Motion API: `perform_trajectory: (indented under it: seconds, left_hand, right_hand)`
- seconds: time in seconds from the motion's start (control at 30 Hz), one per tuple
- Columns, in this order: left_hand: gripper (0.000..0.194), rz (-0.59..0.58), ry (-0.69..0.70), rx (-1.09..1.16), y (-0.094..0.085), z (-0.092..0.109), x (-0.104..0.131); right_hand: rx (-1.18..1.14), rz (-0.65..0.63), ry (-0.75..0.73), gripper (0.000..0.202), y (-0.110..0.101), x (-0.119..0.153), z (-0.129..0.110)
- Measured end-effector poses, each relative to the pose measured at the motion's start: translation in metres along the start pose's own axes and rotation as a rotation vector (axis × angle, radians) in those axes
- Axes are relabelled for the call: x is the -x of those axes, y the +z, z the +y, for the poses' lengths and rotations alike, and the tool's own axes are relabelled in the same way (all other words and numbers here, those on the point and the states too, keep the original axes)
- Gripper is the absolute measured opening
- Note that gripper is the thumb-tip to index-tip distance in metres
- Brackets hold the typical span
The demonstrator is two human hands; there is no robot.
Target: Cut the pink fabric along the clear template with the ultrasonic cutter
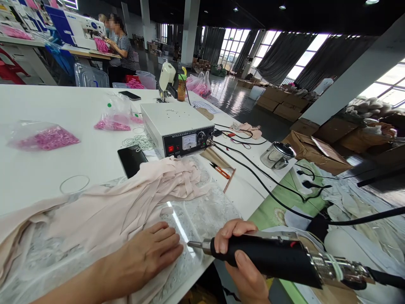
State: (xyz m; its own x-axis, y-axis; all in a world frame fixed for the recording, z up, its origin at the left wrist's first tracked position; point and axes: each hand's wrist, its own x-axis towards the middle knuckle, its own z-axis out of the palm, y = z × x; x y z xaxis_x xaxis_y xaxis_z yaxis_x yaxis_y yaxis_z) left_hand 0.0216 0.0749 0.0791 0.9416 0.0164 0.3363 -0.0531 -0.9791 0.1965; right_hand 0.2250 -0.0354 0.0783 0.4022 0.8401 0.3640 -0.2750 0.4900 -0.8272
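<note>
My right hand (pixel 243 257) is wrapped round a black ultrasonic welding gun (pixel 268 255) with a metal tip and a cable at its back end. The tip points left, close to the fingers of my left hand (pixel 148 253). My left hand is closed, its fingers bent and pressed together on the edge of the pale beige fabric (pixel 101 211); its thumb side faces the tip. Under the fabric lies a clear, glossy sheet (pixel 202 211). Behind it stands the white control box (pixel 177 122) with a dial and a red switch.
Orange thread snips (pixel 220 170) lie right of the box, a black phone (pixel 131 160) left of it. A glass jug (pixel 277 155) stands near the right edge. Black cables (pixel 253 162) cross that side. Bags of pink pieces (pixel 47 136) lie left. A person (pixel 123 48) sits farther back.
</note>
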Motion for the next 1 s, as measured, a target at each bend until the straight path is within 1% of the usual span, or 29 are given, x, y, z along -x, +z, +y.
perform_trajectory:
  seconds: [0.2, 0.53, 0.73, 0.87, 1.0]
  left_hand:
    - [0.032, -0.006, -0.006, 0.012, 0.0004, -0.0005, -0.0003]
    - [0.034, 0.002, -0.014, 0.018, 0.0011, -0.0014, -0.0011]
    - [0.034, -0.002, -0.012, 0.023, -0.0002, -0.0011, -0.0014]
    - [0.033, 0.012, -0.021, 0.017, 0.0015, -0.0011, -0.0002]
    - [0.034, -0.001, -0.027, 0.024, 0.0021, -0.001, 0.0013]
  right_hand:
    - [-0.023, -0.023, 0.0, 0.014, 0.004, -0.0017, -0.0017]
    - [0.047, -0.031, 0.004, 0.013, 0.0047, -0.0012, 0.0008]
    - [0.088, -0.064, -0.063, 0.011, 0.0005, -0.0006, 0.0066]
    - [0.139, -0.097, -0.047, 0.011, -0.0026, -0.0008, 0.0063]
    - [0.104, -0.086, -0.036, 0.011, -0.0022, -0.0009, 0.0071]
